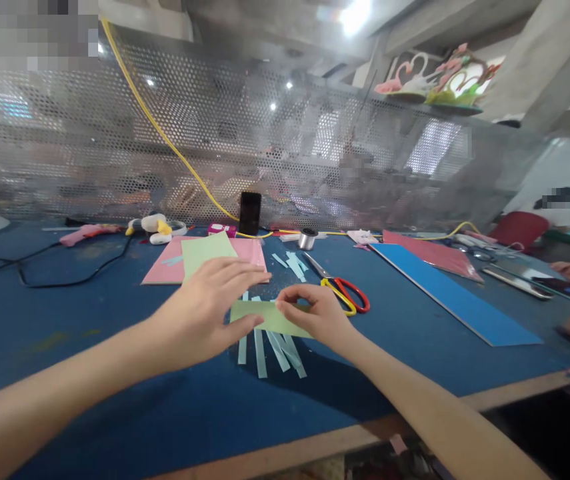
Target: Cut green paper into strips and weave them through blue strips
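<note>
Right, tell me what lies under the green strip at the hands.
Pale blue strips show past the near and far edges of the green strip; whatever lies directly beneath it is covered.

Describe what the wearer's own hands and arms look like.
The left hand and right hand are ungloved. The left forearm and right forearm look slim and bare up to the picture's edges: no sleeve, watch or bracelet shows. No ring is visible, though some fingers are partly hidden.
</note>
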`<action>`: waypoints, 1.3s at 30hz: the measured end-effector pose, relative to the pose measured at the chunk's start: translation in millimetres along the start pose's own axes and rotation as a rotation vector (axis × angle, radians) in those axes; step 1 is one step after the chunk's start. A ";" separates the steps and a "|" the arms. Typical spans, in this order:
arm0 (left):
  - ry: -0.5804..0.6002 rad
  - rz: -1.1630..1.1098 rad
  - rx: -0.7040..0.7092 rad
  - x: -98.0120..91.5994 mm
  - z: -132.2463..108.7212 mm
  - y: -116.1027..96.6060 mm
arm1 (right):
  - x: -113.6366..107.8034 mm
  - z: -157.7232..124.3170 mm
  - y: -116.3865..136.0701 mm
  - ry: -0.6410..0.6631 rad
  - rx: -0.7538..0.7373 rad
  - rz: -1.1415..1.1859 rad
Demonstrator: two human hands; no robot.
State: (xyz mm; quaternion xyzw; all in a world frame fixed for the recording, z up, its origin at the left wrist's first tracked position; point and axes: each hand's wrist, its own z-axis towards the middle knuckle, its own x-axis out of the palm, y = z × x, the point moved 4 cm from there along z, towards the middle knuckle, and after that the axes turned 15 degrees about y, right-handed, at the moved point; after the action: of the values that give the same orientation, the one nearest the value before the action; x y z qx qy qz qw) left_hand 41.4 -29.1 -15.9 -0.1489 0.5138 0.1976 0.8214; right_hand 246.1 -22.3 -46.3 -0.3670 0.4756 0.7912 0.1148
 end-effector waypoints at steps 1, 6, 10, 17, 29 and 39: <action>0.008 0.017 0.014 9.0 -2.4 1.0 | 3.1 -0.3 3.1 0.019 -0.033 -0.020; -0.029 0.060 0.033 55.5 -15.7 5.2 | 14.1 -2.5 12.2 0.016 -0.229 -0.194; -0.107 0.073 0.038 57.5 -21.8 0.3 | 18.4 -4.4 16.9 -0.071 -0.346 -0.381; -0.174 -0.010 0.028 43.3 -23.0 7.0 | 10.8 -1.8 23.7 -0.142 -0.355 -0.438; -0.087 -0.097 -0.272 47.0 -23.4 27.5 | -0.7 5.2 11.0 -0.168 -0.268 -0.410; -0.029 -0.131 -0.352 51.4 -22.7 38.8 | -5.8 5.3 -0.5 -0.223 -0.223 -0.422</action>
State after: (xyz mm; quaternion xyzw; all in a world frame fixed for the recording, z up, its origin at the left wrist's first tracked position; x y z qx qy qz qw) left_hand 25.4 3.6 -73.6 -0.3207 0.4486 0.2325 0.8011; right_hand 248.0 -16.6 -41.2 -0.3791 0.2827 0.8327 0.2880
